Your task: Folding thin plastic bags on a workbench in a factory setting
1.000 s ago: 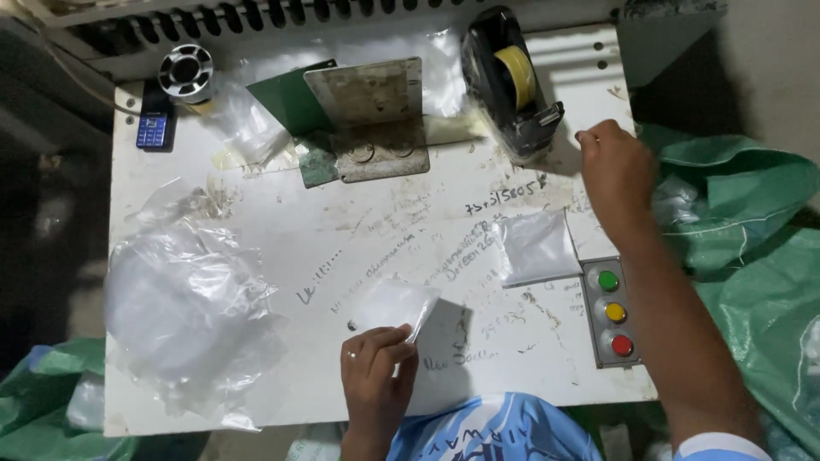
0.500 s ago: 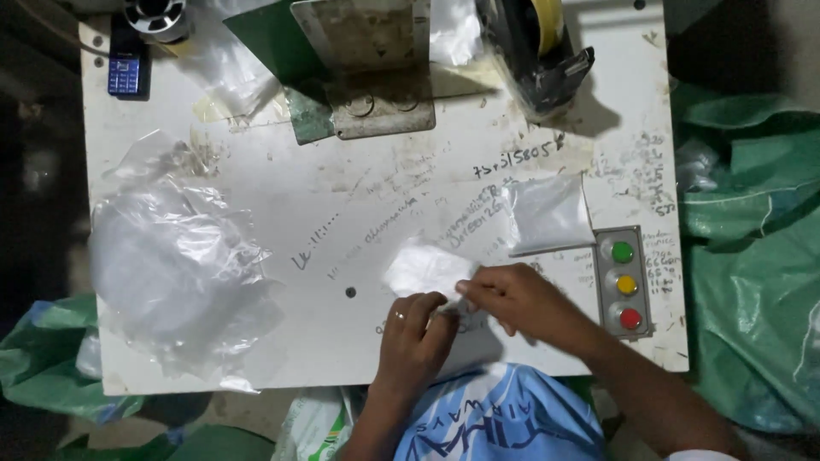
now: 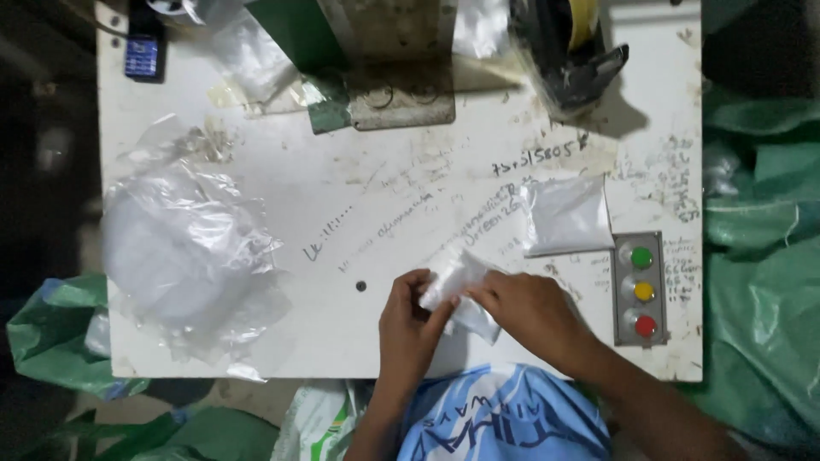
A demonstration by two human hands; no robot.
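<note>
On the white table (image 3: 359, 196), the left hand (image 3: 408, 329) and right hand (image 3: 525, 309) both pinch a pouch (image 3: 453, 286); another bag (image 3: 565, 215) lies at two o'clock.

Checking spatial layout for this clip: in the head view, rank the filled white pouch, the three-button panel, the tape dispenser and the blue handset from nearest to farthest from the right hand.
From the right hand:
1. Filled white pouch, just above it.
2. Three-button panel, to its right; close to the pouch in distance, hard to separate.
3. Tape dispenser, top right.
4. Blue handset, top-left corner.
</note>
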